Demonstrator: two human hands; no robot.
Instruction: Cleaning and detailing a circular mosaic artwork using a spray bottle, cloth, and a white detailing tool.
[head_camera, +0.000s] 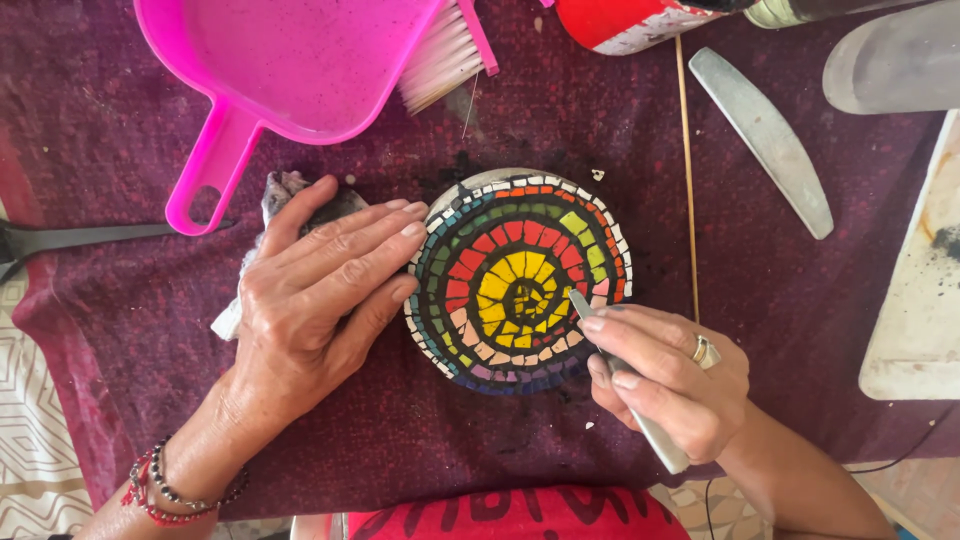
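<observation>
Here I am bracing the round mosaic disc (520, 280) with my flat, open left hand (320, 300), a grey rag (285, 195) lying beneath it, while my right hand (665, 375) is closing its grip around a slim metal tool (630, 395), tip on the yellow centre.

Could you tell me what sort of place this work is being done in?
Probably a craft worktable for mosaic making. A round spiral mosaic lies on a purple cloth, the right hand works it with a metal tool, and a pink dustpan sits nearby.
</observation>
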